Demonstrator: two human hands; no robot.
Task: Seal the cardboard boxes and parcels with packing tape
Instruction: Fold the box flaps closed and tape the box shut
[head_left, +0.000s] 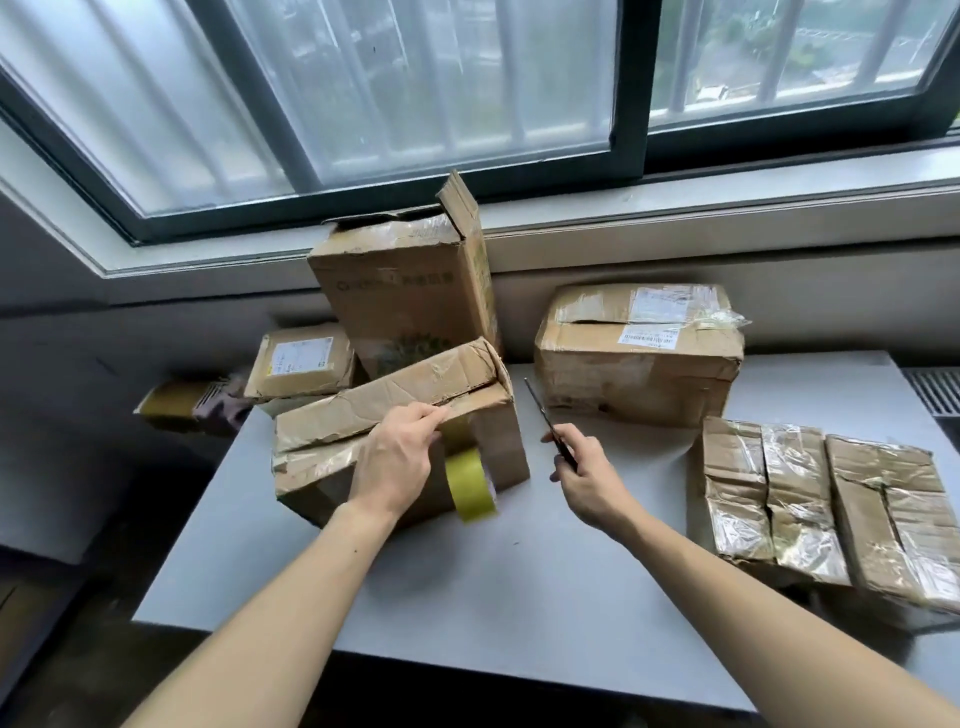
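Note:
A crumpled cardboard box (363, 410) lies tilted on the grey table (467, 582), its top flaps partly raised. My left hand (395, 462) pinches a strip of tape against the flap's front edge. The yellowish tape roll (470, 483) hangs from that strip down the box's front face. My right hand (587, 478) grips a pair of dark scissors (545, 423) just to the right of the box, the blades pointing up and away. The blades look closed.
A tall box (410, 291) with a raised flap stands behind the crumpled one. A small labelled parcel (301, 358) lies at the left, a wide labelled box (644, 353) at the back right, and two taped parcels (826, 504) at the right edge. A window sill runs behind.

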